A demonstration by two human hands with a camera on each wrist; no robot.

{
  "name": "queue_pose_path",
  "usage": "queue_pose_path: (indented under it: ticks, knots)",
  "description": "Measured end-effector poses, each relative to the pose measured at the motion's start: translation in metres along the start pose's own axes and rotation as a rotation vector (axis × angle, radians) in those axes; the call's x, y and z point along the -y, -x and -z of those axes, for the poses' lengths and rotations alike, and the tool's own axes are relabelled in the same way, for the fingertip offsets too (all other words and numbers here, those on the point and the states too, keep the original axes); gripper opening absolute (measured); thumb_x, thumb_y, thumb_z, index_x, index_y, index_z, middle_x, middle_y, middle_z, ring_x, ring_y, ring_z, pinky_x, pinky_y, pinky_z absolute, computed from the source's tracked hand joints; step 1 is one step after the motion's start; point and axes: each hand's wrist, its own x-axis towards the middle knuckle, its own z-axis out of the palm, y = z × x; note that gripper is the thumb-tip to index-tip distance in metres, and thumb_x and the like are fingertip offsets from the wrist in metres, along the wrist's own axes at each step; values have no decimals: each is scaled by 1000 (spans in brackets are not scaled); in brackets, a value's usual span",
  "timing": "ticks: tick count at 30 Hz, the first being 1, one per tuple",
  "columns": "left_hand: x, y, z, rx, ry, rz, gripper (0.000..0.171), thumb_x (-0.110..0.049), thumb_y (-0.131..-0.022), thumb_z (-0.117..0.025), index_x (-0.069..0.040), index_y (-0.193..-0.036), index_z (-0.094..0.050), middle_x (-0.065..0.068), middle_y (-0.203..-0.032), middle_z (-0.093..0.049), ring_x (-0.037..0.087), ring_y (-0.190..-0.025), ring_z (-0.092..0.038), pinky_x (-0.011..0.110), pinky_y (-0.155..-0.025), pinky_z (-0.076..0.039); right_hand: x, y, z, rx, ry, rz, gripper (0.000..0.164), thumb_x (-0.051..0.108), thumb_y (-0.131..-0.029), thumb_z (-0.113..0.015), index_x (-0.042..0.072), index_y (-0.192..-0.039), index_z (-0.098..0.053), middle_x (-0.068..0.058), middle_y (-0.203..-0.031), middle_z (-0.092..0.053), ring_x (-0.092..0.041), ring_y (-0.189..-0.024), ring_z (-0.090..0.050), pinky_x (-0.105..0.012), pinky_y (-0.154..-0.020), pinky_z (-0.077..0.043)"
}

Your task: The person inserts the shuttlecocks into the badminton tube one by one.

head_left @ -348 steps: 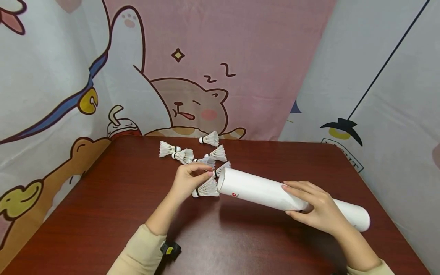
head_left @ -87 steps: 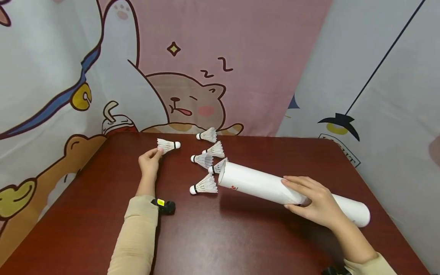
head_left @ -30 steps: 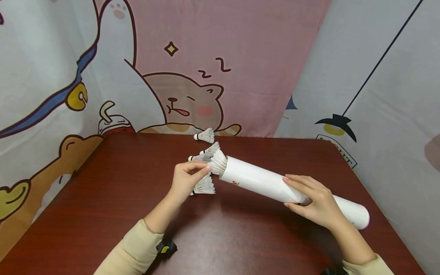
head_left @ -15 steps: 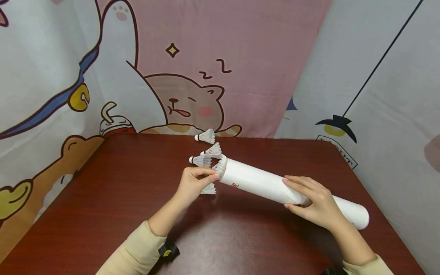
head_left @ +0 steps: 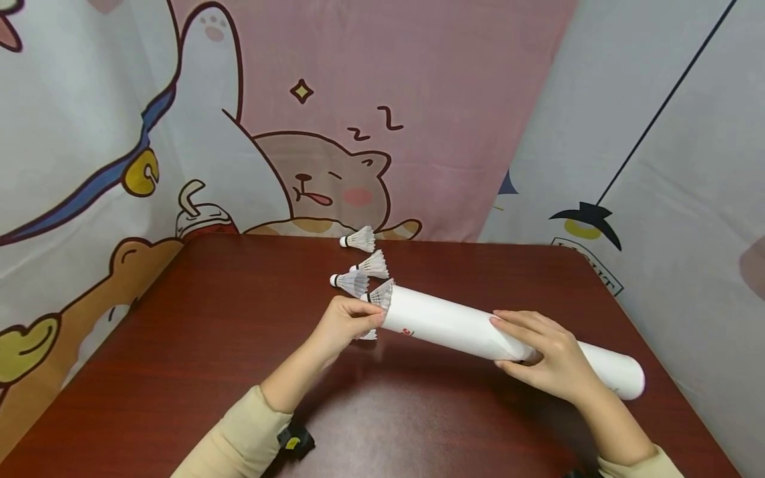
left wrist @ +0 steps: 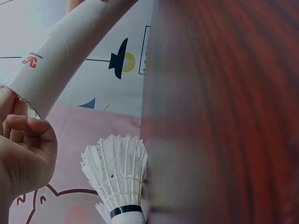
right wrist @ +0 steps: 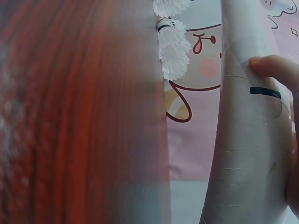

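Note:
A long white shuttlecock tube (head_left: 448,322) slants over the table, its open mouth toward the left. My right hand (head_left: 546,355) holds the tube around its middle, thumb below and fingers on top. At the mouth is my left hand (head_left: 352,322); in the left wrist view, fingers (left wrist: 7,102) reach inside the rim. The shuttlecock last put there is hidden in the tube, and I cannot tell whether the fingertips still pinch it. Just behind the left fingertips, a shuttlecock (head_left: 380,294) overlaps the rim. Another shuttlecock (head_left: 369,334) is mostly covered by the left hand.
Beyond the mouth lie a shuttlecock (head_left: 351,282), a second shuttlecock (head_left: 373,265) and, near the back edge, a third shuttlecock (head_left: 358,239). The dark red-brown table (head_left: 239,312) meets a cartoon-printed cloth (head_left: 466,133) behind it.
My left hand brought a shuttlecock from the far left to the tube. Its feathers, showing at the mouth half a second ago, went inside as the hand moved right. My right hand stayed put.

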Motion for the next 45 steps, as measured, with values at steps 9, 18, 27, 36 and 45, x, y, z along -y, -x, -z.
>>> queue_pose_path:
  ticks: [9,18,27,36,45]
  knots:
    - [5,0,3,133,76,48,23,5,-82,-63,-15,-81,-75,-4,-56,-51,7,-45,-36,21,-45,-31,2,-2,-1,17,-37,30,56,49,-85,-67,3,-117,-68,-14,-116,-65,-23,-102,-58,-16,-93,-36]
    - [1,-1,8,195,63,-5,12,5,-86,-62,0,-88,-73,-4,-52,-47,7,-46,-37,22,-46,-33,1,-1,-2,20,-44,9,58,50,-85,-67,3,-118,-67,-14,-117,-64,-23,-103,-58,-15,-91,-36]
    - [1,-14,27,11,-19,-110,22,0,-87,-67,16,-103,-65,4,-84,-72,11,-58,-54,23,-53,-43,-1,1,0,18,-17,-4,59,52,-84,-67,3,-118,-67,-14,-117,-64,-22,-104,-58,-13,-87,-37]
    - [-6,-24,46,-258,-213,-165,22,1,-84,-71,10,-104,-68,10,-85,-69,9,-68,-57,21,-59,-44,-3,3,0,25,-4,-18,59,53,-84,-66,5,-119,-67,-13,-118,-64,-21,-104,-58,-14,-84,-36]
    - [16,-42,58,-354,-324,-185,23,-1,-81,-74,9,-102,-69,18,-85,-68,15,-65,-54,19,-55,-41,-3,3,0,44,6,-31,60,54,-84,-66,7,-121,-67,-11,-120,-63,-20,-105,-57,-14,-85,-36]
